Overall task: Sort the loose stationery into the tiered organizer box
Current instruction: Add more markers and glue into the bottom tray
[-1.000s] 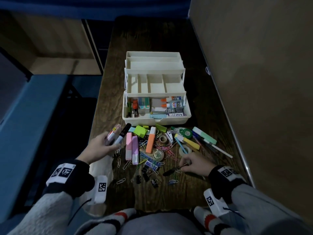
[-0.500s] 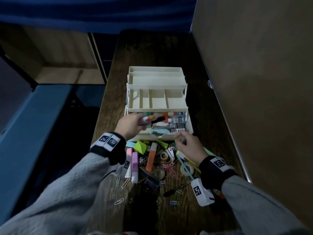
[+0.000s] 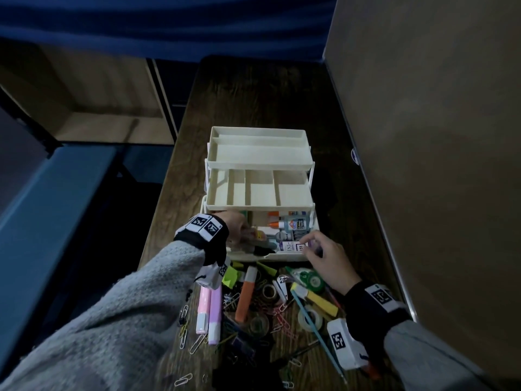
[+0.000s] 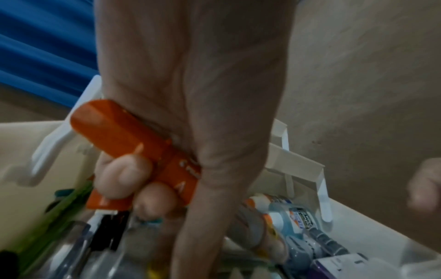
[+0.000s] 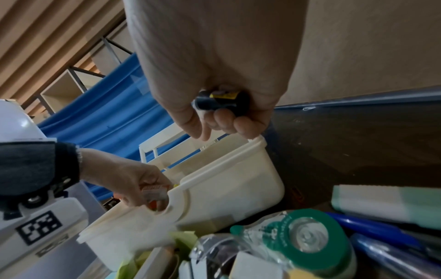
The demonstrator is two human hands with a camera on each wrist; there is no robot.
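The cream tiered organizer box [image 3: 259,162] stands open on the wooden table, its upper tiers bare. My left hand [image 3: 236,225] reaches into the left of the bottom tray [image 3: 282,256]. In the left wrist view its fingers [image 4: 124,175] curl round an orange marker [image 4: 124,137], above pens lying in the tray. My right hand [image 3: 324,255] hovers at the tray's front right corner. In the right wrist view it pinches a small dark cylinder with a yellow label [image 5: 219,102]. Glue bottles [image 3: 296,222] lie in the tray's right part.
Loose stationery lies in front of the box: an orange highlighter [image 3: 246,294], two pink highlighters [image 3: 208,309], a green correction tape [image 3: 310,279], a yellow highlighter [image 3: 321,301], tape rolls [image 3: 310,320] and several paper clips. A tan wall [image 3: 423,136] runs along the table's right edge.
My left hand has carried the marker from left of the pile up into the bottom tray. My right hand has left the pile's near edge and come up to the tray's front right.
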